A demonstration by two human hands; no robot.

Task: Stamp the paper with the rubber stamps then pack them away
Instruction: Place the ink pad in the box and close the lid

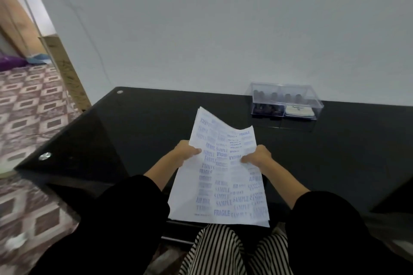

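At far left we see a patterned tiled floor [29,105] and brown cardboard sheets [15,27] leaning by the pale wall [201,18]; these do not enter the work.

Our left hand [186,152] pinches the left edge of the white paper sheets printed with blue stamp marks [221,176], thumb on top, fingers [196,151] closed on the stack. The sheets hang above the near edge of the glossy black glass counter [111,131], lower end over our lap. We judge the paper light, limp and easily creased: the top corner already curls and the stack bows between the hands. Hold it at both side edges, near mid-height, to keep the sheets aligned.

Our right hand [259,156] grips the right edge likewise, closed on the paper.

At the far right, well apart from the hands, stands the clear plastic lidded box of dark-handled rubber stamps [283,101], lid down, near the wall. We judge it rigid and light but slippery on glass; take it by its side walls.
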